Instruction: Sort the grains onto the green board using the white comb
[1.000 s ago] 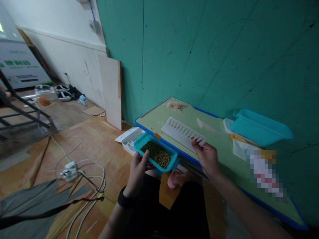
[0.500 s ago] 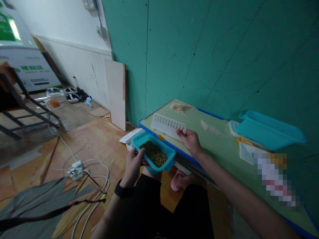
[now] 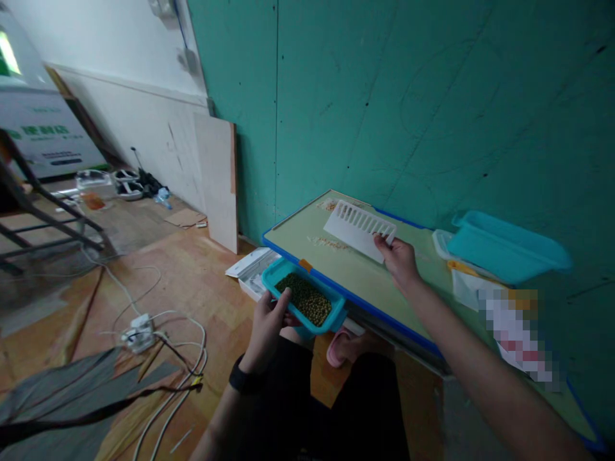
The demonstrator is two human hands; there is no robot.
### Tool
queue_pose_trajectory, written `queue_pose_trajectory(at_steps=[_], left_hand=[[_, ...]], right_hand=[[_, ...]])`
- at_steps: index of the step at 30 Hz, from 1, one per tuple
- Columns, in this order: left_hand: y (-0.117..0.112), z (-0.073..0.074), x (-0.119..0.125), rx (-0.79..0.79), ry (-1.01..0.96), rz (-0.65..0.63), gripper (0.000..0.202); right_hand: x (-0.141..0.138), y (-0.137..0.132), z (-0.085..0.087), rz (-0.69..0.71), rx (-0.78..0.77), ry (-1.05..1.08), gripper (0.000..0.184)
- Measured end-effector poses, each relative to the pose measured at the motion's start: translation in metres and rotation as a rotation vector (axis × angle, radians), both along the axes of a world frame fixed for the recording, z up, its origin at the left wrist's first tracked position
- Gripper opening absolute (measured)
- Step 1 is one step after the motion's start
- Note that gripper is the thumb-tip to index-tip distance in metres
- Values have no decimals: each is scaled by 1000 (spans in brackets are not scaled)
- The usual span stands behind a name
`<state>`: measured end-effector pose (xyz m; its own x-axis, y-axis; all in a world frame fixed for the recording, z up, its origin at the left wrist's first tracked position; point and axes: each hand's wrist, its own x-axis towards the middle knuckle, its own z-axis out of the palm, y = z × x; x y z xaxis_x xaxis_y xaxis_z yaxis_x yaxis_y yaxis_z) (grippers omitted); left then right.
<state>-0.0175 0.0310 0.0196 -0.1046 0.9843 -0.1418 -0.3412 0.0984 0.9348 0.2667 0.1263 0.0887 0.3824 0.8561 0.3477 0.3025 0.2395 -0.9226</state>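
My left hand [image 3: 268,328] grips the near end of a small teal tray [image 3: 283,271] filled with green beans [image 3: 305,299], held against the blue front edge of the green table [image 3: 365,272]. My right hand [image 3: 398,257] pinches a corner of a white slotted plastic panel [image 3: 358,225], which rests tilted on the tabletop toward the far left corner. A short line of pale grains [image 3: 329,242] lies on the table just in front of the panel. A few more grains [image 3: 329,205] show behind it at the far corner.
A large teal bin [image 3: 504,246] lies on the table's right side over white lids and paper [image 3: 464,288]. A white box [image 3: 252,266] sits on the wooden floor by the table. Cables and a power strip [image 3: 139,326] lie at left. A plywood board [image 3: 216,179] leans on the wall.
My right hand has swept the white panel from the table's front left edge back toward the far corner, leaving a line of grains. The bean tray stays at the table edge.
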Motion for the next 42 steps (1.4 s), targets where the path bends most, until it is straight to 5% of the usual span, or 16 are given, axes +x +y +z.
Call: queue_pose_trajectory(at_steps=[8, 42], left_hand=[[-14, -11, 6, -15, -13, 22, 51], [-15, -7, 7, -14, -12, 19, 50]], right_hand=[[22, 9, -18, 24, -98, 146, 62], [7, -5, -1, 139, -199, 299, 65]])
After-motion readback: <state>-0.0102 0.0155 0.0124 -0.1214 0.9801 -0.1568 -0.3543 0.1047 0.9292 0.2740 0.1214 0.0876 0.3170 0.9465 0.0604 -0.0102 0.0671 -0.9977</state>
